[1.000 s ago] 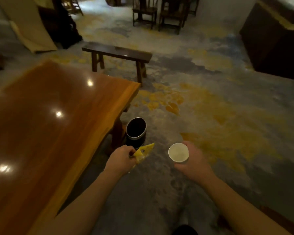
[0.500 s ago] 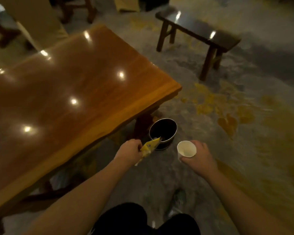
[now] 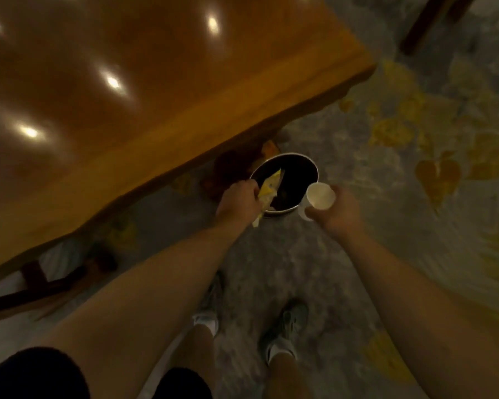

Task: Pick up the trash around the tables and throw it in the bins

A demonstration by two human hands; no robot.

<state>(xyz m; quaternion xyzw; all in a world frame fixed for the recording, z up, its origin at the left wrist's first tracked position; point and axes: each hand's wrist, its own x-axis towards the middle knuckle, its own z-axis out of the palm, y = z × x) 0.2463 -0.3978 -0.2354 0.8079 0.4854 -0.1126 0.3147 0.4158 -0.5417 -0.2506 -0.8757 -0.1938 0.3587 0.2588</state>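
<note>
Left hand (image 3: 238, 201) pinches 1 crumpled yellow wrapper (image 3: 268, 188) over 1 dark bin (image 3: 285, 165); right hand (image 3: 339, 210) grips 1 white, seemingly empty cup (image 3: 320, 195).

The whole view is smeared by motion blur. The desk (image 3: 144, 90) is cut off by the top and left edges. The near-left rim of the bin (image 3: 297, 168) is covered by the left hand (image 3: 238, 200), and what lies inside cannot be made out. Print on the yellow wrapper (image 3: 269, 189) is unreadable. The lower wall of the paper cup (image 3: 320, 195) is hidden behind the right hand (image 3: 339, 211). A dark bench leg (image 3: 427, 24) is cropped at the top.
</note>
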